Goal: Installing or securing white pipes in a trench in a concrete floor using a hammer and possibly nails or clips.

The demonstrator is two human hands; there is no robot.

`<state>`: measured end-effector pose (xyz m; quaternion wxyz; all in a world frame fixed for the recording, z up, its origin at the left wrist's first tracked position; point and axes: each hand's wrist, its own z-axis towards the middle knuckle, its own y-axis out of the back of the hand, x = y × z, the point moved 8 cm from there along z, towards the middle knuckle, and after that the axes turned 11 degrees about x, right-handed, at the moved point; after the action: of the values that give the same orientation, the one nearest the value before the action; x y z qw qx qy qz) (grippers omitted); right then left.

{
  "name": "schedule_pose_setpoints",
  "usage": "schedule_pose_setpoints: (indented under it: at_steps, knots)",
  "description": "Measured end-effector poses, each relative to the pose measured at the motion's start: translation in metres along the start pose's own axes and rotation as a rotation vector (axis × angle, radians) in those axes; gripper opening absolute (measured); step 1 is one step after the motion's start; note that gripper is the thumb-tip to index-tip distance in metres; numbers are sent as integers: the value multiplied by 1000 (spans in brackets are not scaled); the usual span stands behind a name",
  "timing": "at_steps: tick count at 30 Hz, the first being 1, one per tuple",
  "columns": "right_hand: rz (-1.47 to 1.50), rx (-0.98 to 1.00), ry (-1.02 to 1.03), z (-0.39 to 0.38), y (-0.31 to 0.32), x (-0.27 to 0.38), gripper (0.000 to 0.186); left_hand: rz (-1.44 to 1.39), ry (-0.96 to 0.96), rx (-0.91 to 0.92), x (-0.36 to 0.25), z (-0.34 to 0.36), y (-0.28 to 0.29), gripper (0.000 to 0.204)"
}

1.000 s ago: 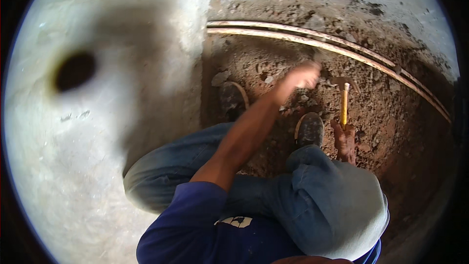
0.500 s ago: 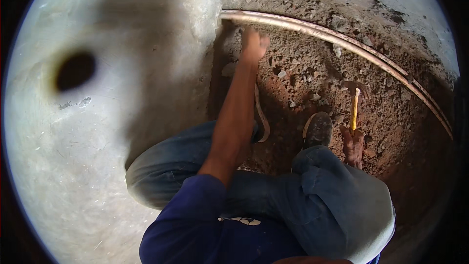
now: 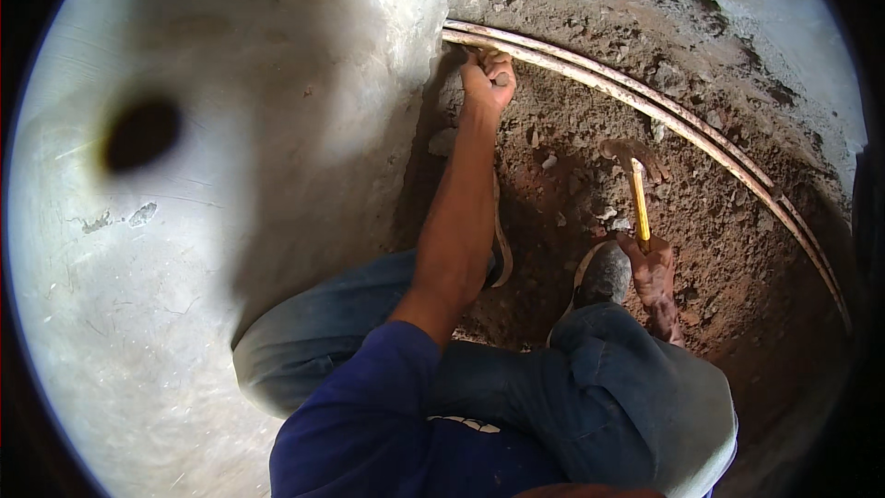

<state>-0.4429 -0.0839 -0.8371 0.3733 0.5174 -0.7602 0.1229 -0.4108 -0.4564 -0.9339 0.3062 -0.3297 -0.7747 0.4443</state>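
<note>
My left hand (image 3: pixel 489 81) is closed around a short rod (image 3: pixel 501 79), its round end showing in the fist. The rest of the rod is hidden by the fingers. This hand is close below two long, thin pipes (image 3: pixel 590 78), beside the broken edge of the concrete. Lower right, my right hand (image 3: pixel 653 269) grips the yellow handle of a hammer (image 3: pixel 639 194). Its dark head lies low over the rubble, and I cannot tell whether it touches.
Smooth grey concrete (image 3: pixel 304 129) fills the left side. Loose brown soil and stones (image 3: pixel 562 157) cover the dug-out ground. The pipes curve along the far side to the right, below a pale concrete surface (image 3: pixel 774 9). My shoe (image 3: pixel 604 274) stands near the hammer.
My left hand has turned, and the rod's round end now shows in it. My right hand has shifted left with the hammer. The whole view has moved slightly.
</note>
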Motion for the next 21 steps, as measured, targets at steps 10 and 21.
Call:
schedule_pose_setpoints:
  at_steps: [10, 21]
  knots:
    - [-32, 66, 196, 21, -18, 74, 31, -96, 72, 176, 0, 8, -6, 49]
    - [498, 32, 365, 79, -43, 78, 11, -192, -16, 19, 5, 3, -16, 31]
